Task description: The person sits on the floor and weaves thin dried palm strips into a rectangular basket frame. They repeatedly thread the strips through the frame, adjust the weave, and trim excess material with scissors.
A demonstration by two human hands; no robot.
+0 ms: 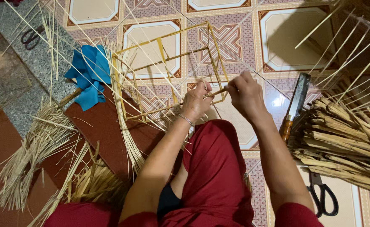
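Observation:
A box-shaped frame of thin bamboo sticks (168,63) is held above the tiled floor in front of my knees. My left hand (195,102) grips the frame's near corner, a bracelet on its wrist. My right hand (244,94) pinches a thin bamboo strip (218,91) at the same corner, close to the left hand's fingers. Long thin strips fan out across the frame toward the upper left.
A knife with a wooden handle (295,105) rests on a pile of split bamboo pieces (344,143) at right. Black scissors (323,194) lie below the pile. Blue cloth (89,73) and loose shavings (37,147) lie at left. Another pair of scissors (31,37) is far left.

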